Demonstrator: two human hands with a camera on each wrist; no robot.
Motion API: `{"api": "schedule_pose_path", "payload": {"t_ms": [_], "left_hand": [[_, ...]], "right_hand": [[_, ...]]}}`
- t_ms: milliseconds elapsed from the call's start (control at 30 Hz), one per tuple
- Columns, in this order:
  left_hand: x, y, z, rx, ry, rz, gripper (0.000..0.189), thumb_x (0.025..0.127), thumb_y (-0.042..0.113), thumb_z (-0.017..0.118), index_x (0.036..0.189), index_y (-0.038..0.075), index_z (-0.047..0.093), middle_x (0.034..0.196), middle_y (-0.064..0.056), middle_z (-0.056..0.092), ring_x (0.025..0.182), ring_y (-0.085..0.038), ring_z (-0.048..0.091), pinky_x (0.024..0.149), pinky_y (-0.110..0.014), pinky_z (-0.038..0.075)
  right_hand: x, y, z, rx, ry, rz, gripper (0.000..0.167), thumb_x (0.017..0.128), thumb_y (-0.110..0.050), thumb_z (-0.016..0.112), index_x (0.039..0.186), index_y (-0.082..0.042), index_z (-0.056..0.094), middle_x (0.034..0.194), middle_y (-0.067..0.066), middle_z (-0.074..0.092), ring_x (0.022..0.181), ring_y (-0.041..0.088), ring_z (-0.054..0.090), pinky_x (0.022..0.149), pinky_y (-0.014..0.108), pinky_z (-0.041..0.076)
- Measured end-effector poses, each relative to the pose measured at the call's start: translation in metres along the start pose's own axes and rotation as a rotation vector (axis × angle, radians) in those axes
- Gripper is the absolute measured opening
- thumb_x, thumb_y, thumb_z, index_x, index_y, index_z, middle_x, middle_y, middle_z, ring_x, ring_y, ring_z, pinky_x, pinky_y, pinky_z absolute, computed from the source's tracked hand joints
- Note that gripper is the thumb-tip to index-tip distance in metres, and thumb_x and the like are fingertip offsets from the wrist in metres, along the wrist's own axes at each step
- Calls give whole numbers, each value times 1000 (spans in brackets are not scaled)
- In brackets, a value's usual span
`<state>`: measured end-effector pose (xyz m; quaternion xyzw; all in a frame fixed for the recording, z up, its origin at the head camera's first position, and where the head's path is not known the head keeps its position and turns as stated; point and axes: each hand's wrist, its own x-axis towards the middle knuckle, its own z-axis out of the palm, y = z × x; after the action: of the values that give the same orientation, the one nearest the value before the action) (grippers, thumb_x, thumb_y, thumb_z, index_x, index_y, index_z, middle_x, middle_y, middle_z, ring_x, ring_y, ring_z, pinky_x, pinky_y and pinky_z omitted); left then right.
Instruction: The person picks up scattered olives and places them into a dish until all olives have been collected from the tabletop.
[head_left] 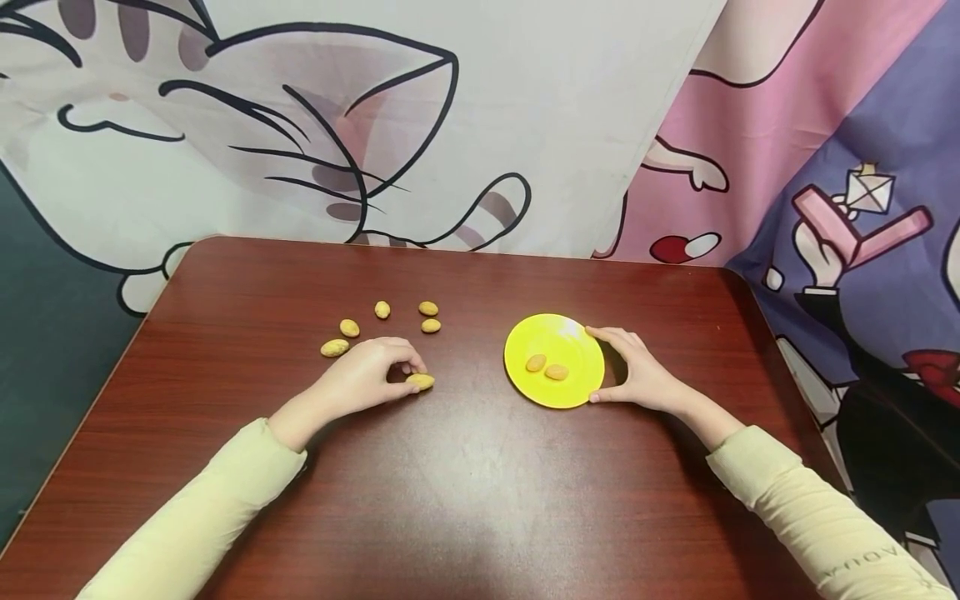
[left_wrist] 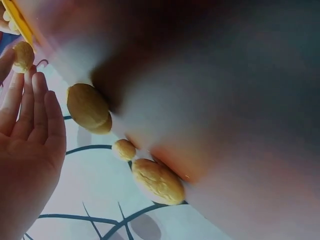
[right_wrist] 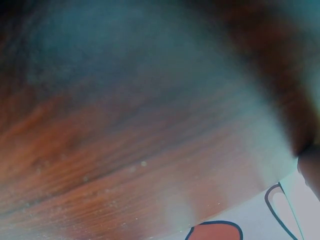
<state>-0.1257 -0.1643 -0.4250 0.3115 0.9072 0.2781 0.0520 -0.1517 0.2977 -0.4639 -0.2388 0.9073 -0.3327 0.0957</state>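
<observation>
My left hand pinches a small oval yellow-brown piece, like a nut or dried fruit, between thumb and fingertips, low over the table. In the left wrist view the same pinched piece shows at the upper left. Right of it lies a round yellow plate, with two similar oval pieces on it. My right hand holds the plate's right rim, thumb at the near side and fingers at the far side. The right wrist view hardly shows this hand.
Several more oval pieces lie behind and left of my left hand, two of them close together. The reddish-brown wooden table has its far edge against a cartoon-printed cloth.
</observation>
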Motion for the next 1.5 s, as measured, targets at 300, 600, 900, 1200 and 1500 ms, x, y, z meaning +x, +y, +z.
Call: {"api": "schedule_pose_path", "payload": {"t_ms": [300, 600, 900, 1200, 1500], "left_hand": [[20, 8, 6, 15, -12, 6, 11, 91, 25, 86, 99, 22, 78, 93, 9, 70, 90, -11, 64, 84, -34, 54], [44, 19, 7, -23, -30, 26, 11, 92, 24, 85, 101, 20, 79, 99, 6, 72, 91, -12, 66, 86, -33, 56], [73, 33, 13, -16, -29, 24, 14, 94, 24, 84, 104, 17, 79, 104, 3, 75, 98, -16, 68, 92, -35, 58], [95, 45, 24, -26, -19, 42, 14, 94, 24, 83, 104, 15, 79, 103, 1, 74, 95, -16, 68, 90, -33, 59], [115, 53, 36, -13, -50, 38, 14, 96, 26, 81, 104, 14, 79, 101, 0, 74, 94, -16, 68, 90, -32, 58]], "right_hand": [[1, -1, 1, 6, 3, -12, 108, 69, -24, 101, 158, -5, 44, 154, 21, 49, 142, 42, 37, 114, 63, 32], [0, -1, 2, 8, -1, -6, 108, 68, -23, 101, 158, -5, 44, 154, 22, 48, 142, 42, 37, 114, 63, 32], [0, -1, 1, 11, 1, 2, 108, 69, -24, 101, 158, -5, 44, 154, 21, 48, 142, 42, 37, 114, 63, 31], [1, -2, 1, 12, 2, 5, 108, 69, -23, 101, 158, -5, 44, 154, 21, 48, 142, 42, 36, 114, 63, 31], [1, -3, 0, 3, 5, 7, 108, 68, -22, 101, 158, -5, 44, 154, 21, 48, 142, 42, 36, 114, 62, 31]]}}
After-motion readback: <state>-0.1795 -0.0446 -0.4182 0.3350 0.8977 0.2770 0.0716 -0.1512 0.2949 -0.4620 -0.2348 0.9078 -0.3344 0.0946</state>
